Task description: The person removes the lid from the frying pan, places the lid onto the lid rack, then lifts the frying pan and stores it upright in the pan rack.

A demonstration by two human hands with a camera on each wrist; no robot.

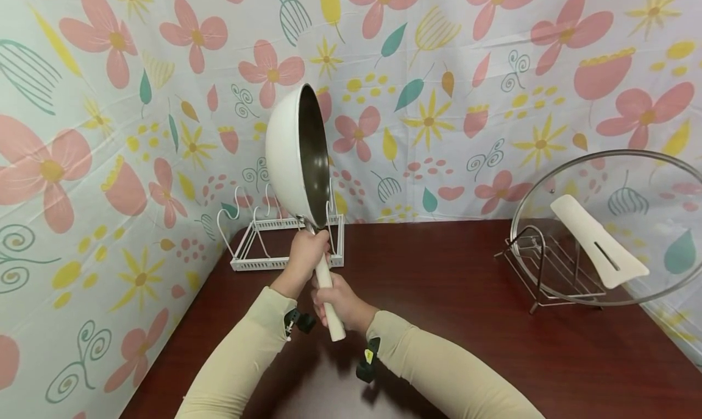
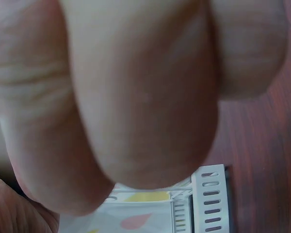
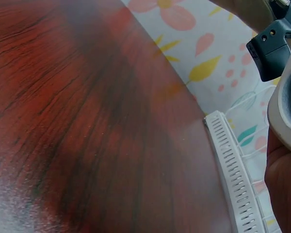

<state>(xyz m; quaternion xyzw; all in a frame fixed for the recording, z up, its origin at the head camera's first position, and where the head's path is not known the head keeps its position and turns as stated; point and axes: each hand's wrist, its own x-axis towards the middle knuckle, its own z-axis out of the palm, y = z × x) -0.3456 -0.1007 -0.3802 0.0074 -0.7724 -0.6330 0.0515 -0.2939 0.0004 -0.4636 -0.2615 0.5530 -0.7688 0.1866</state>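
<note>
A white frying pan (image 1: 284,157) with a dark inside is raised in the middle of the head view. It is tilted up on edge, its inside facing right and its cream handle (image 1: 333,324) pointing down. My left hand (image 1: 304,254) grips the handle near the pan body. Lower down, my right hand (image 1: 344,301) holds the same handle, whose end sticks out below. Large curled fingers (image 2: 145,107) fill most of the left wrist view. The hollow handle end shows at the right edge of the right wrist view.
Behind the pan stands a white wire rack (image 1: 260,264) on the dark wooden table (image 1: 428,273). At the right, a glass lid (image 1: 521,212) with a cream grip (image 1: 598,242) leans upright in a metal rack (image 1: 540,273). Flower-patterned cloth (image 1: 428,120) lines the back and left.
</note>
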